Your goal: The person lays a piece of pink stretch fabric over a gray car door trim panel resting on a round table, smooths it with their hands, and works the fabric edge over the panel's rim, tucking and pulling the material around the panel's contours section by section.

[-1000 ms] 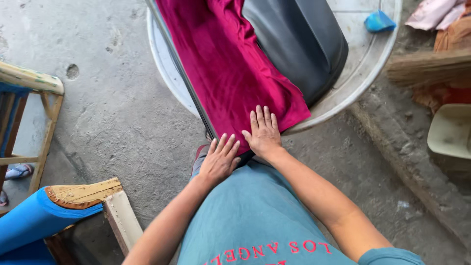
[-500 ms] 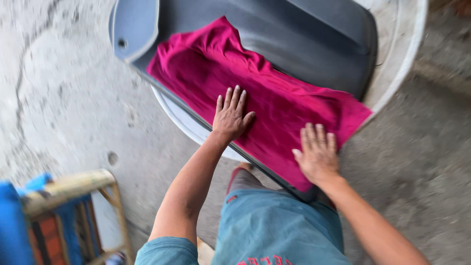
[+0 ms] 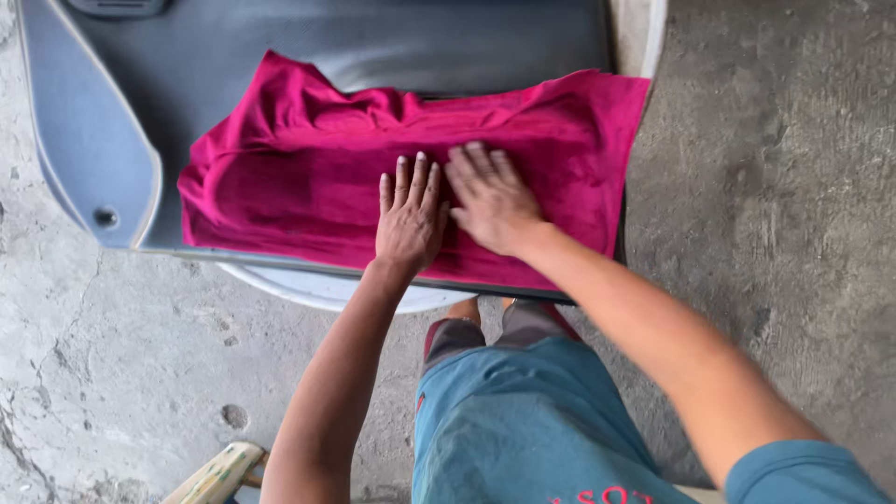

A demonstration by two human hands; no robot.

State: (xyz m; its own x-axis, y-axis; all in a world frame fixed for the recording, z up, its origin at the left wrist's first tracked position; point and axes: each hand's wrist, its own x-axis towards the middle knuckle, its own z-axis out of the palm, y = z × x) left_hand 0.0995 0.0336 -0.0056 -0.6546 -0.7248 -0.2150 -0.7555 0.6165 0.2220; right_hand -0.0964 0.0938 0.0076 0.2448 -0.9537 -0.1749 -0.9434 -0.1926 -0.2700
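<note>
Smoothing step: my left hand and right hand press open-palmed, gripping nothing, on the crumpled magenta cloth over the dark grey plastic panel; bunched left side likely needs flattening next.

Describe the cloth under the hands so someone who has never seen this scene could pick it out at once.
A large dark grey panel lies across a white round tub on the concrete floor. Spread over the panel is a magenta cloth, with the left hand and right hand flat on it. It is the only fabric there, bright against grey.
</note>
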